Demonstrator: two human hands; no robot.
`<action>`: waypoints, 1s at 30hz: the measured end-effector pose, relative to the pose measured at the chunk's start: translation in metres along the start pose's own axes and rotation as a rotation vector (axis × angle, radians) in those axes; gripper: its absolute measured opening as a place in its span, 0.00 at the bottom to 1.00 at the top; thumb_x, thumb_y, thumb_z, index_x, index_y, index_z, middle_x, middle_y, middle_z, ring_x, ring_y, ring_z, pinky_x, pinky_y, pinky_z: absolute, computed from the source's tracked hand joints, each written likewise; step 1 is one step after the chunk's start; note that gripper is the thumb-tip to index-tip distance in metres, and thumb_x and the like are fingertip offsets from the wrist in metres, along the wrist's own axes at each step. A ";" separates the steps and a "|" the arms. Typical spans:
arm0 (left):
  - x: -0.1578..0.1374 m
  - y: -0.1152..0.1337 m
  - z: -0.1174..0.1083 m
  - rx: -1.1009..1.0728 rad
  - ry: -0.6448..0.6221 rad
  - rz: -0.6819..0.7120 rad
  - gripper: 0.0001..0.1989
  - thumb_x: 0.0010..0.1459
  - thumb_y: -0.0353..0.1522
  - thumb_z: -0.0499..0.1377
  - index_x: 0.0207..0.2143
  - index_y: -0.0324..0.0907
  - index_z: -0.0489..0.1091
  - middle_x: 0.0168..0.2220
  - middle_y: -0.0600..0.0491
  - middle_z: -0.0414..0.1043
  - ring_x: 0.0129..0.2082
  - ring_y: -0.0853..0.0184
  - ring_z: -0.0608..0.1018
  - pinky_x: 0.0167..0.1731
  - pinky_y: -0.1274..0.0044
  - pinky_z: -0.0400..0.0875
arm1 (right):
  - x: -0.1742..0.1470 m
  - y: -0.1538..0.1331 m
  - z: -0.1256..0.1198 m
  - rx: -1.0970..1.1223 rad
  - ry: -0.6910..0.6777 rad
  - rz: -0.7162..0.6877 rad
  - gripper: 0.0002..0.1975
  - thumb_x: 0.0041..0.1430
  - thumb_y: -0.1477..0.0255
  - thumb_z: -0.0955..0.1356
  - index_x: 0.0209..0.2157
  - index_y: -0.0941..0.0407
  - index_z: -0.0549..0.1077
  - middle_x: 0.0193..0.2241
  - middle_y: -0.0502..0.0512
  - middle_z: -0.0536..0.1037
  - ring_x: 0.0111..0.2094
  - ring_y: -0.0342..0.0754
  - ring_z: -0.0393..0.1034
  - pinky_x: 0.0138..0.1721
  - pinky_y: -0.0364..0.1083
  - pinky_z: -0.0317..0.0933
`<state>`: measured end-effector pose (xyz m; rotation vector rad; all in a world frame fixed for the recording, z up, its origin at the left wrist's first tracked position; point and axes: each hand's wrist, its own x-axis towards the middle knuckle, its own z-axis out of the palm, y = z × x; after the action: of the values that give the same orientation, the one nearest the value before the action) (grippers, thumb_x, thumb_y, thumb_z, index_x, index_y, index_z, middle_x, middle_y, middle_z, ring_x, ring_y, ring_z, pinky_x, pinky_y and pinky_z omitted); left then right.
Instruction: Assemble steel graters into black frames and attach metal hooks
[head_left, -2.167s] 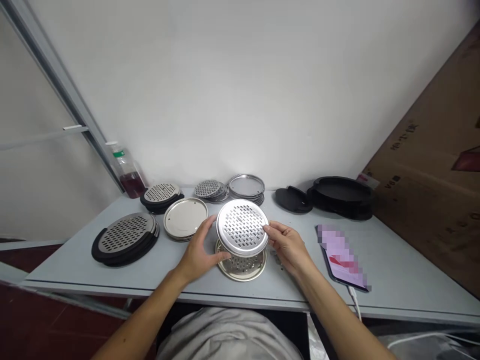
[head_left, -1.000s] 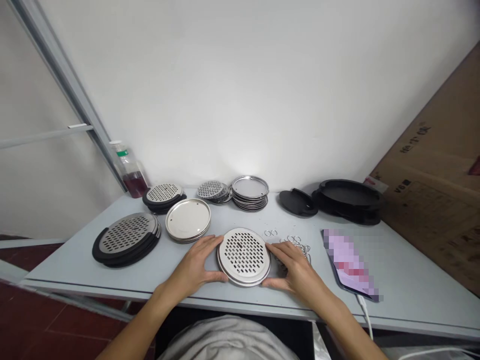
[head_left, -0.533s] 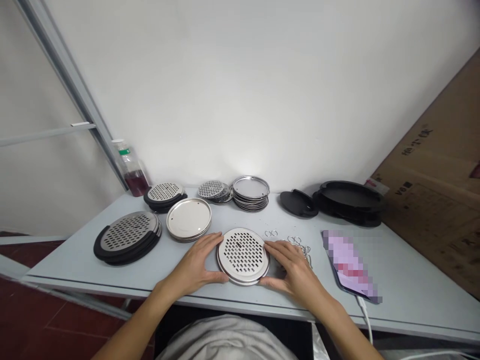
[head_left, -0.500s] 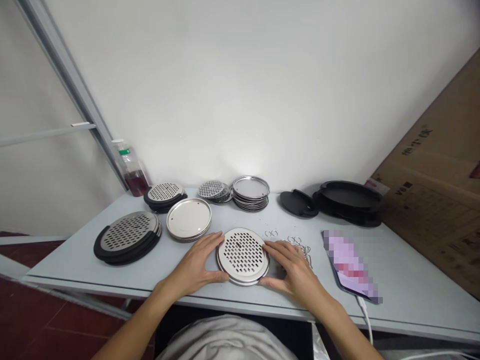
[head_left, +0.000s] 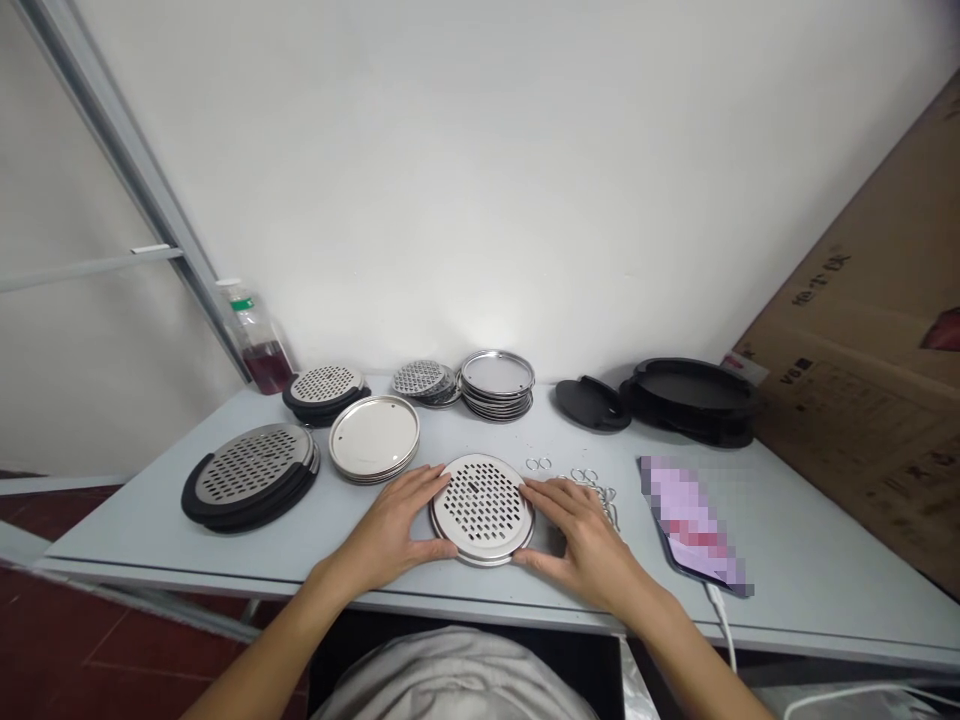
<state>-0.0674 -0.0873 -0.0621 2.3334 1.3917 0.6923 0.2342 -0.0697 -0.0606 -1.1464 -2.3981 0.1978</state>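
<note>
A round metal plate with rows of slotted holes (head_left: pixel 484 508) lies on the table near its front edge, seated on a shallow silver dish whose rim (head_left: pixel 480 562) shows below it. My left hand (head_left: pixel 390 525) holds the left side, fingers at the upper edge and thumb at the lower edge. On the other side my right hand (head_left: pixel 581 540) grips the rim in the same way. Small metal rings (head_left: pixel 538 464) lie behind my right hand, which partly hides a pile of them. A stack of shallow silver dishes (head_left: pixel 375 437) stands beyond my left hand.
Slotted plates in black holders (head_left: pixel 251 470) lie at left, with more (head_left: pixel 326 385) behind. Further back are loose slotted plates (head_left: pixel 420 378) and stacked dishes (head_left: pixel 497 375). Black holders (head_left: pixel 592 403), a phone (head_left: pixel 694 525) with cable, a carton (head_left: pixel 862 400) and a bottle (head_left: pixel 266 365) surround them.
The view has shifted slightly, so everything sits a little further left. Both hands keep the same hold on the slotted plate and dish.
</note>
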 end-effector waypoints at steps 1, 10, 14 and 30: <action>0.000 0.001 0.000 -0.001 0.005 0.000 0.41 0.52 0.50 0.63 0.65 0.51 0.56 0.66 0.47 0.56 0.65 0.53 0.60 0.63 0.58 0.55 | 0.000 0.000 0.000 0.000 -0.001 -0.002 0.35 0.54 0.52 0.71 0.60 0.53 0.65 0.57 0.62 0.71 0.54 0.62 0.64 0.53 0.63 0.58; 0.000 0.000 0.000 -0.002 0.018 -0.005 0.40 0.52 0.50 0.64 0.65 0.51 0.57 0.65 0.47 0.57 0.65 0.54 0.61 0.63 0.59 0.56 | 0.000 0.000 -0.001 -0.004 -0.006 -0.008 0.35 0.55 0.52 0.70 0.61 0.53 0.64 0.58 0.61 0.70 0.54 0.61 0.63 0.54 0.63 0.57; 0.000 -0.002 0.001 -0.007 0.028 0.003 0.40 0.51 0.50 0.64 0.64 0.51 0.57 0.65 0.47 0.58 0.64 0.53 0.61 0.62 0.59 0.57 | 0.001 -0.001 -0.002 -0.012 -0.012 0.000 0.34 0.56 0.53 0.70 0.60 0.54 0.65 0.57 0.61 0.70 0.54 0.61 0.63 0.54 0.62 0.57; 0.001 -0.001 0.001 -0.026 0.018 -0.011 0.40 0.52 0.49 0.64 0.65 0.51 0.57 0.65 0.46 0.57 0.64 0.53 0.61 0.63 0.59 0.56 | -0.001 0.001 0.000 0.001 0.007 -0.020 0.34 0.57 0.53 0.69 0.60 0.53 0.64 0.57 0.61 0.70 0.55 0.61 0.63 0.55 0.63 0.56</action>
<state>-0.0672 -0.0863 -0.0633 2.3037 1.3932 0.7257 0.2355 -0.0702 -0.0613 -1.1200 -2.4023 0.1883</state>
